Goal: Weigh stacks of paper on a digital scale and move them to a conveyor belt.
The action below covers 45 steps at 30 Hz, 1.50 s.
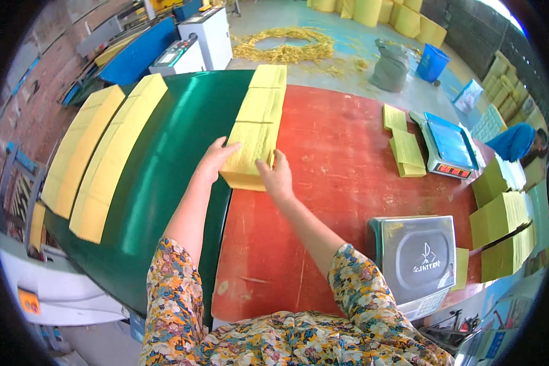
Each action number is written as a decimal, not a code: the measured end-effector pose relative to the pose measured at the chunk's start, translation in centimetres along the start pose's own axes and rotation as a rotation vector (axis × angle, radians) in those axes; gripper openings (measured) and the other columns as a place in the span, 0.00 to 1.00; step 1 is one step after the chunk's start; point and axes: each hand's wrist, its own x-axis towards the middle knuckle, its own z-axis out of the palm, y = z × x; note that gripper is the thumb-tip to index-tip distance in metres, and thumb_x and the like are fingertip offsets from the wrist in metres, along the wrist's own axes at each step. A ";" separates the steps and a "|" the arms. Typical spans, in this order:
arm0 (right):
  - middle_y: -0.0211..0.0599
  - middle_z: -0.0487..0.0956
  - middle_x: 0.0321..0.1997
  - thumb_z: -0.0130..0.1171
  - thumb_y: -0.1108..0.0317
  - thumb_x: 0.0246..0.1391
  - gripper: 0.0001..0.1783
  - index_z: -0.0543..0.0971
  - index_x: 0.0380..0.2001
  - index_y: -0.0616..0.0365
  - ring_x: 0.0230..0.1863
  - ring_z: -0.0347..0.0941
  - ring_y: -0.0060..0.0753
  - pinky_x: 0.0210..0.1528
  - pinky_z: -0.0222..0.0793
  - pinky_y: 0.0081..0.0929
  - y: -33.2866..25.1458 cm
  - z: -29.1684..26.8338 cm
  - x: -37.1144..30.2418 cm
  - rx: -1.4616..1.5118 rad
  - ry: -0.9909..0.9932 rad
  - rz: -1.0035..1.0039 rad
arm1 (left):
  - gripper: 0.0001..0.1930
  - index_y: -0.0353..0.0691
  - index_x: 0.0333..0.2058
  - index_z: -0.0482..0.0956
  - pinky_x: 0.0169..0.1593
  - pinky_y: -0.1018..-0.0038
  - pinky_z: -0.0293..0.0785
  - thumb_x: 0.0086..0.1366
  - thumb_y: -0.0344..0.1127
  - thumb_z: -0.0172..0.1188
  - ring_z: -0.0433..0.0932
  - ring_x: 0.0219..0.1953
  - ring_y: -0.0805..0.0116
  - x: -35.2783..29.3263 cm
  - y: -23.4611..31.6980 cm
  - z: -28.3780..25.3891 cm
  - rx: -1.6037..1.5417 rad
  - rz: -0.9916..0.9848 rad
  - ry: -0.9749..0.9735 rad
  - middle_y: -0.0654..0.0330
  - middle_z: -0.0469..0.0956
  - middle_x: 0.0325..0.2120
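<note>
A row of yellow paper stacks (254,145) lies along the seam between the green surface and the red tabletop, end to end and running away from me. My left hand (215,160) presses the left side of the nearest stack, its thumb near the top face. On the opposite side my right hand (277,177) grips the same stack, thumb and fingers at its right edge. Both hands together hold the block between them. Its near end face shows below my hands, and the fingers' undersides are hidden.
Two long yellow paper rows (119,158) lie on the green surface (183,116) at left. On the red tabletop (341,152) stand a steel-topped scale (416,256) and a blue-topped scale (450,141), with small paper stacks (408,152) beside it. More stacks (500,222) line the right edge, near another person (515,142).
</note>
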 end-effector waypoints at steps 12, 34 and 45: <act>0.54 0.69 0.60 0.62 0.65 0.51 0.37 0.62 0.62 0.68 0.61 0.68 0.46 0.62 0.64 0.35 2.9 -3.0 -10.2 0.009 0.086 0.133 | 0.29 0.34 0.57 0.67 0.55 0.68 0.72 0.63 0.40 0.65 0.77 0.52 0.64 -9.0 -0.9 2.8 -0.064 -0.132 -0.420 0.53 0.77 0.50; 0.41 0.77 0.54 0.52 0.61 0.63 0.27 0.68 0.60 0.67 0.56 0.72 0.35 0.59 0.66 0.32 11.1 -25.6 -46.4 0.970 -0.273 0.696 | 0.36 0.44 0.66 0.60 0.65 0.62 0.61 0.61 0.40 0.62 0.65 0.64 0.50 -43.5 -0.1 10.0 1.003 0.757 -0.075 0.47 0.69 0.60; 0.30 0.79 0.41 0.49 0.57 0.67 0.21 0.74 0.54 0.60 0.39 0.74 0.22 0.46 0.71 0.25 6.6 -29.3 -47.3 0.840 -0.366 0.454 | 0.26 0.39 0.65 0.60 0.63 0.66 0.66 0.74 0.45 0.45 0.69 0.61 0.60 -50.0 -6.6 10.1 -0.314 -0.152 -0.336 0.56 0.69 0.60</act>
